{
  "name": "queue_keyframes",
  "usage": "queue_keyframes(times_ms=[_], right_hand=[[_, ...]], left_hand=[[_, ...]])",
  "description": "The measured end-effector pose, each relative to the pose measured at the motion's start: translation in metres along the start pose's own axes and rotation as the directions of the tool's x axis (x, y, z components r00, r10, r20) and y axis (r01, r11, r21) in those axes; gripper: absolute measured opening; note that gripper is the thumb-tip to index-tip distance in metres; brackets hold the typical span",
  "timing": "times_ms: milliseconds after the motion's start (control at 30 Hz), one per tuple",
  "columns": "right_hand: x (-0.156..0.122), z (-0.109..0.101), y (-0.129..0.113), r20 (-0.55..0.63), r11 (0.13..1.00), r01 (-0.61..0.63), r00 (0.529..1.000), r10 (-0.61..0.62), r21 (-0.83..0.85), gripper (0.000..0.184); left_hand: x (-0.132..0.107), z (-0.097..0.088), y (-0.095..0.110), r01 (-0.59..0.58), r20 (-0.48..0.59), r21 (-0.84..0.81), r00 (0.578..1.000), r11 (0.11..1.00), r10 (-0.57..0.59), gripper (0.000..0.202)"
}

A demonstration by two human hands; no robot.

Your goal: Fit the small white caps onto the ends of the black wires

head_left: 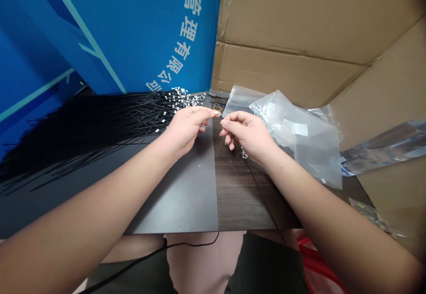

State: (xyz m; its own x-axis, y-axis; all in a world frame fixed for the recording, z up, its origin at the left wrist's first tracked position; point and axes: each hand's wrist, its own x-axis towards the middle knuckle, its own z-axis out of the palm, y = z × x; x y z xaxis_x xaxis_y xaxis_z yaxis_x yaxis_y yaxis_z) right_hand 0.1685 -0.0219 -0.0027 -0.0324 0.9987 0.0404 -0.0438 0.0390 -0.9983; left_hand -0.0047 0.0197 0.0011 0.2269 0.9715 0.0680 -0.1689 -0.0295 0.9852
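My left hand (pixel 189 129) is closed in a pinch, with thumb and forefinger pressed together. A tiny pale thing shows at its fingertips, too small to name. Just to the right, my right hand (pixel 248 133) pinches a thin black wire (pixel 235 140), which trails down under the palm. The two sets of fingertips are close together but apart. Small white connector ends (pixel 244 153) lie under my right hand. On the left rests a large heap of black wires (pixel 83 130) with white ends (pixel 181 99) beside my left hand.
Clear plastic bags (pixel 313 152) lie to the right, one with a white label (pixel 299 129). A yellow ring (pixel 217 107) sits behind my hands. A blue printed panel (pixel 140 28) and cardboard walls (pixel 293 14) enclose the dark table (pixel 186 196). A black cable (pixel 186 244) hangs below its front edge.
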Motion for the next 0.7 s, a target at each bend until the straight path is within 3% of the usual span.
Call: queue_keyframes(times_ms=[333, 700], right_hand=[[0.0004, 0.0028, 0.0036, 0.024, 0.998, -0.041, 0.999, 0.04, 0.051, 0.015], [-0.0002, 0.004, 0.0034, 0.03, 0.996, -0.054, 0.998, 0.052, 0.071, 0.015]], left_hand=[[-0.0022, 0.0051, -0.0015, 0.185, 0.058, -0.198, 0.982, 0.963, -0.177, 0.017], [-0.0018, 0.0056, -0.0043, 0.196, 0.09, -0.207, 0.979, 0.959, -0.181, 0.015]])
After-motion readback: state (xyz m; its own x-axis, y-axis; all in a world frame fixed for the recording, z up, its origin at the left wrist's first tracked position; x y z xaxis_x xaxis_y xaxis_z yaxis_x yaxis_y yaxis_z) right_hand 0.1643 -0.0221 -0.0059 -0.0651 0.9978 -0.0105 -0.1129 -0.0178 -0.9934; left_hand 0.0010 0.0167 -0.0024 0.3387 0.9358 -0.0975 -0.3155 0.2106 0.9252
